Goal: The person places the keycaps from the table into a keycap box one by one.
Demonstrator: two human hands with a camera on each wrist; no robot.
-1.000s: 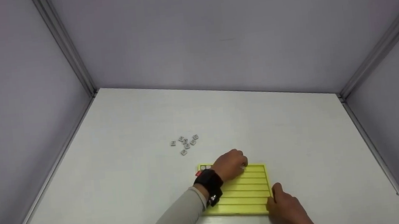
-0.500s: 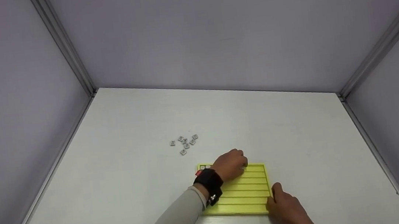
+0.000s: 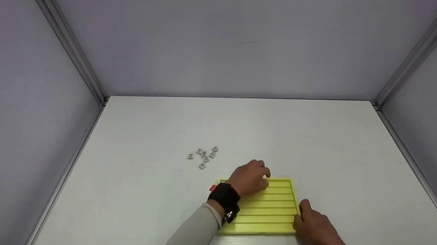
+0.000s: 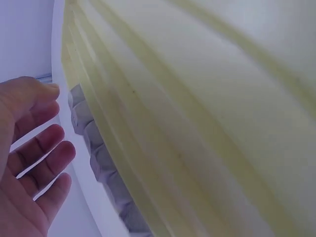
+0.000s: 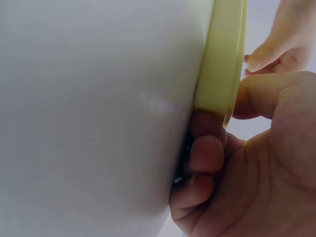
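A yellow tray (image 3: 270, 210) with long grooves lies on the white table (image 3: 149, 194) near its front edge. My left hand (image 3: 252, 177) hovers over the tray's far left corner. In the left wrist view this hand (image 4: 29, 163) has relaxed fingers and holds nothing, close to a row of grey tiles (image 4: 91, 143) set in the tray's (image 4: 197, 123) end groove. My right hand (image 3: 311, 220) pinches the tray's near right corner. The right wrist view shows its thumb (image 5: 256, 94) on the tray rim (image 5: 222, 54) and its fingers (image 5: 205, 153) curled against the edge.
Several loose small grey tiles (image 3: 204, 156) lie in a cluster on the table beyond the tray, to its left. Grey walls (image 3: 233, 35) close the table in at the back and on both sides.
My left hand and forearm have shifted slightly to the left over the tray's far edge. The right hand keeps its hold on the tray's corner.
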